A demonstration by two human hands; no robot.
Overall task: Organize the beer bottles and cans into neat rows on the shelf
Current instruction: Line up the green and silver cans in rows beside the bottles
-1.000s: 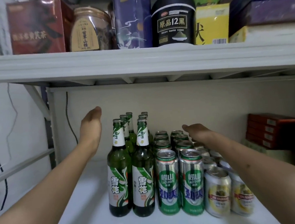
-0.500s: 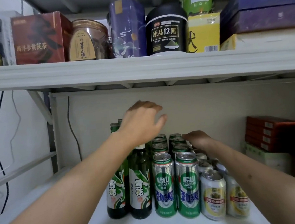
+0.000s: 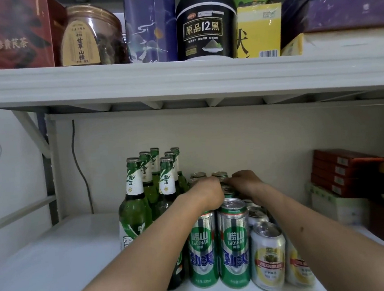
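We find the beer stock standing on the lower shelf (image 3: 57,261): green bottles (image 3: 134,196) in two files at the left of the group, tall green cans (image 3: 234,241) in two files just beside them, and shorter silver-and-yellow cans (image 3: 267,257) at the right. The files look largely straight.

Both hands reach over the near cans to the middle of the green-can files. The left hand (image 3: 208,193) and the right hand (image 3: 245,182) rest on can tops, nearly touching each other. Their fingers are hidden behind the knuckles; we cannot tell whether they lie flat or clamp on a can.

Risks, in our judgement:
- The left forearm crosses close in front of the near bottles. A sideways sweep could tip one, and the closely packed bottles could follow.
- Pushing far cans from above could topple them, since the tall cans stand narrow.
- The right forearm passes over the short cans; lowering it could knock them toward the shelf's near edge.
- The red boxes (image 3: 342,174) at the right limit room for shifting that way.
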